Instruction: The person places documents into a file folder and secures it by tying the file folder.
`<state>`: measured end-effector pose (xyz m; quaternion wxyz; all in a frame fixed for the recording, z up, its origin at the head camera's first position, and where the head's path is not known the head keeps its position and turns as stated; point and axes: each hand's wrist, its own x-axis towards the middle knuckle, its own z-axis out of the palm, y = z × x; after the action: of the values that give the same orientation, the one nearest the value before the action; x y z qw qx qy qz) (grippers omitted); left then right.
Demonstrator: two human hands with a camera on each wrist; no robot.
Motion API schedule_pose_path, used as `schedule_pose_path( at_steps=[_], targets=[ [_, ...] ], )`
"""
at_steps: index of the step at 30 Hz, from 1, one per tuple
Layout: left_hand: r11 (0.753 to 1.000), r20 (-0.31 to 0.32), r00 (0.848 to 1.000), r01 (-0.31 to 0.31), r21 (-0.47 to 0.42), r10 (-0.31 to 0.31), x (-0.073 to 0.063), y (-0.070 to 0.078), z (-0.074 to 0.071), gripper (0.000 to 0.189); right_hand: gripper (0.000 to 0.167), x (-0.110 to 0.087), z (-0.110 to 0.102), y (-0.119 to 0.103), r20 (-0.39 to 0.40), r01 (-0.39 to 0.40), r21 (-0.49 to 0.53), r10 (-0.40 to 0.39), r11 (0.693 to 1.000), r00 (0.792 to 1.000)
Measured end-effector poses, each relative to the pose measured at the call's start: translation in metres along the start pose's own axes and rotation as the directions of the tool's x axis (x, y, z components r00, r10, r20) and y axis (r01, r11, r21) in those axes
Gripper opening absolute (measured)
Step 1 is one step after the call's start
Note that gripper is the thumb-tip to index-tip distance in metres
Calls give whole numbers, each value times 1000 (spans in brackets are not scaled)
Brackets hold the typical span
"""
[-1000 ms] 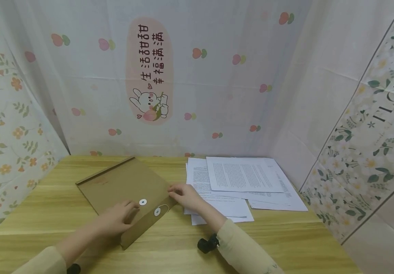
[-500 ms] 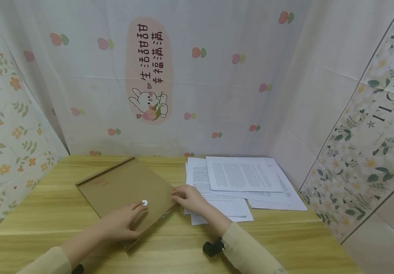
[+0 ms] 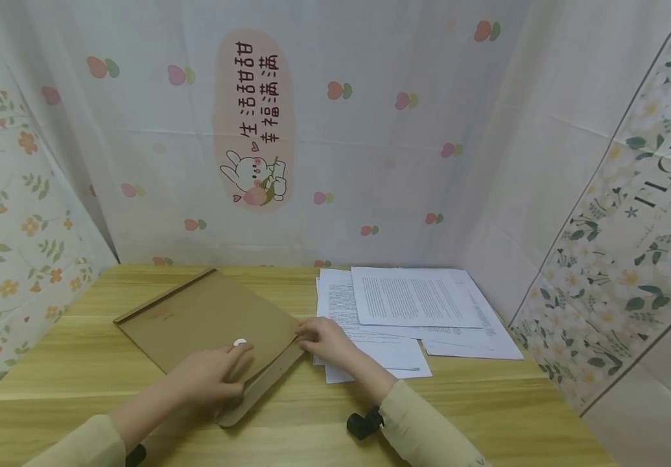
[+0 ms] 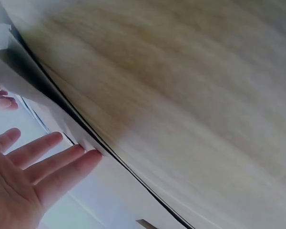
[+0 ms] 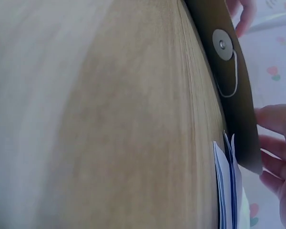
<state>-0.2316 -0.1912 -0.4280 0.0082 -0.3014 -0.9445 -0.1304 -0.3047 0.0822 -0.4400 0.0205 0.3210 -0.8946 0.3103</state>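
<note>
A brown kraft document envelope (image 3: 212, 311) lies slanted on the table. Its flap (image 3: 265, 389) is lifted along the near edge, its paler inner face showing in the head view. On the flap's outer face a white round button (image 5: 222, 45) has a loop of string. My left hand (image 3: 209, 376) rests over the near-left part, beside another white button (image 3: 240, 342); in the left wrist view its fairly straight fingers (image 4: 66, 164) touch the flap. With bent fingers, my right hand (image 3: 326, 340) holds the flap's right end. The envelope's inside is hidden.
Several printed paper sheets (image 3: 417, 298) lie overlapping at the back right, close to my right hand. A printed curtain (image 3: 370, 194) hangs behind the wooden table (image 3: 458, 402), with more patterned cloth at both sides.
The flap has gone from showing its button side, through edge-on, to showing its inner face. The envelope has shifted slightly left. My left hand has moved a little right.
</note>
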Motion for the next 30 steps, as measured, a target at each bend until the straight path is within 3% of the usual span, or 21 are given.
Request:
schedule_pose_path(
  at_steps=[5,8,10,13,17,24,26,30],
  targets=[
    [998,-16,998,-61,-24,61,3,2,1,56,21,1,1,2,-1,-13,-36,13,999,1000],
    [985,-65,985,-152,83,158,4,4,4,47,21,1,3,2,4,-14,-40,14,999,1000],
    [957,-94,968,-212,196,234,3,6,7,39,20,1,5,2,15,-15,-33,16,999,1000],
    [897,-113,942,-258,359,316,4,10,12,22,21,2,7,0,42,-17,-17,18,1000,999],
    [858,-129,940,-224,463,315,3,17,16,15,24,2,11,-4,91,-38,-31,41,999,995],
    [790,-203,924,-147,595,325,2,25,13,26,32,3,13,-6,143,-52,-87,64,995,988],
    [790,-217,925,-127,600,313,1,26,11,30,32,3,13,-6,149,-47,-91,61,995,987],
    [839,-245,931,-102,535,270,0,27,7,44,33,3,13,-5,148,-48,-83,60,995,987]
  ],
)
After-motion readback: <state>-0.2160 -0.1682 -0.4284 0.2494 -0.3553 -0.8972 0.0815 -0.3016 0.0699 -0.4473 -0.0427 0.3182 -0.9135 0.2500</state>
